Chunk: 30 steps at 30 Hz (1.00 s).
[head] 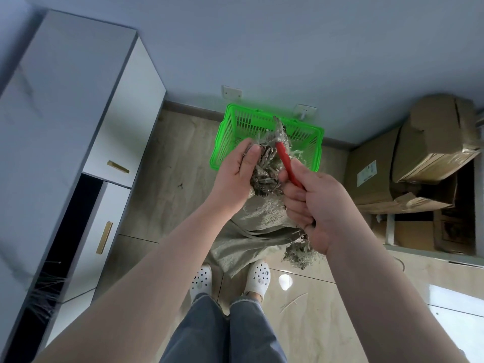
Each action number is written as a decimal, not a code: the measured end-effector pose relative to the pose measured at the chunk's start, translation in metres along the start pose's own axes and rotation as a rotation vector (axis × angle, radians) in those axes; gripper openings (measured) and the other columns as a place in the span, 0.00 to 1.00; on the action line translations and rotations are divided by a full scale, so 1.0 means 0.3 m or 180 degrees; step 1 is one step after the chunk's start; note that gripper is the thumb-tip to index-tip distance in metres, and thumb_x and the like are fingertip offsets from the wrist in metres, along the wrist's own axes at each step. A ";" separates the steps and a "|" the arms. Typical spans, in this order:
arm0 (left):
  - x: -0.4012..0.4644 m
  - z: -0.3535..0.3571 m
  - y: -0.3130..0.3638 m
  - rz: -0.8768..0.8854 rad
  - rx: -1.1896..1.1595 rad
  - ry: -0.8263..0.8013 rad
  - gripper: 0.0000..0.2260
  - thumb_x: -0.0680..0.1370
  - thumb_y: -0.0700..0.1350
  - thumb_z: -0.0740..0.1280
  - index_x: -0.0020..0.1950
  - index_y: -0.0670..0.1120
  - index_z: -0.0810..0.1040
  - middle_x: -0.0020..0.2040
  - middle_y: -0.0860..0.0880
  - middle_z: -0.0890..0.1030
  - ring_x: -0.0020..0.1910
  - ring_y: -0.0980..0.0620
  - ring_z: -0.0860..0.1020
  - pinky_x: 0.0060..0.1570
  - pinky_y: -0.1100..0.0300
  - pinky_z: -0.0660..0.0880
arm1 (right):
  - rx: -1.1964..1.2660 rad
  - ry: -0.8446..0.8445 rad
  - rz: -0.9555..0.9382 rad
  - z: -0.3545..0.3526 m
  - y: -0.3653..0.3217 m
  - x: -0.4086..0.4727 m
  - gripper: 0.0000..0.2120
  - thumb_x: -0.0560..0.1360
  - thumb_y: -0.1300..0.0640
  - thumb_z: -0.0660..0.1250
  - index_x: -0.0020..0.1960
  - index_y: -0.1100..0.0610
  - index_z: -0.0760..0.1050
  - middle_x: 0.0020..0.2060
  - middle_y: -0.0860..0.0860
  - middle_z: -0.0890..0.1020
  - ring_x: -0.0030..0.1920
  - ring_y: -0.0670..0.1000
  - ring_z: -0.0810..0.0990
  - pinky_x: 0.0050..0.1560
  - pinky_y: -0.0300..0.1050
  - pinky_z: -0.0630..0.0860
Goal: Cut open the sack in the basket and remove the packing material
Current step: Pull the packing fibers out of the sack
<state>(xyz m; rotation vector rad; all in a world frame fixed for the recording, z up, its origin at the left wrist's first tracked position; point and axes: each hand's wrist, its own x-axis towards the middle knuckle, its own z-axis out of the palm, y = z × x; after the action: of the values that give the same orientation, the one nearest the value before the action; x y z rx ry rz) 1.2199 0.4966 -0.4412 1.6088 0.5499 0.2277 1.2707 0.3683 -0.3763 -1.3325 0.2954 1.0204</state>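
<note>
A grey-green woven sack (262, 216) hangs in the air between my hands, above the floor and in front of the bright green plastic basket (230, 142). Its top is frayed and torn open, showing a dark bundle of shredded packing material (264, 171). My left hand (235, 174) grips the sack's left edge beside that bundle. My right hand (314, 205) is closed around a red-handled cutting tool (286, 163) and a fold of the sack; the tool points up into the opening. A loose frayed clump (301, 254) dangles under my right wrist.
A white cabinet (86, 121) with gold handles stands at the left. Stacked cardboard boxes (408, 163) fill the right side. Wall sockets (231, 91) sit behind the basket. My feet in white clogs (230, 281) stand on the tiled floor, with stray fibres nearby.
</note>
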 end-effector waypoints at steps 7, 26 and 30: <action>-0.004 0.010 -0.011 0.0087 0.0053 -0.0080 0.12 0.84 0.46 0.55 0.45 0.45 0.74 0.36 0.50 0.73 0.36 0.60 0.71 0.41 0.62 0.68 | 0.0383 -0.0065 -0.0064 0.006 0.039 -0.022 0.16 0.82 0.51 0.57 0.42 0.60 0.72 0.21 0.46 0.62 0.18 0.42 0.56 0.17 0.36 0.51; -0.025 0.066 -0.017 0.0064 0.0461 -0.0376 0.10 0.82 0.43 0.59 0.41 0.49 0.72 0.32 0.54 0.73 0.29 0.61 0.68 0.30 0.68 0.64 | 0.0968 0.0121 0.0292 -0.002 0.004 0.021 0.17 0.82 0.50 0.57 0.39 0.59 0.71 0.20 0.45 0.61 0.16 0.42 0.55 0.14 0.35 0.51; -0.004 0.051 -0.032 -0.0005 0.0700 -0.0306 0.10 0.82 0.44 0.59 0.41 0.50 0.72 0.30 0.56 0.70 0.26 0.62 0.66 0.29 0.68 0.63 | 0.0729 0.0041 0.0402 0.006 0.003 0.014 0.17 0.82 0.50 0.57 0.40 0.59 0.70 0.21 0.46 0.60 0.16 0.42 0.56 0.14 0.35 0.52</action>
<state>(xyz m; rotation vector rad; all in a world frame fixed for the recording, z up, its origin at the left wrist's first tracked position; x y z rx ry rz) 1.2240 0.4829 -0.4521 1.8220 0.5158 0.0900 1.2718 0.3717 -0.3793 -1.1245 0.4965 1.0498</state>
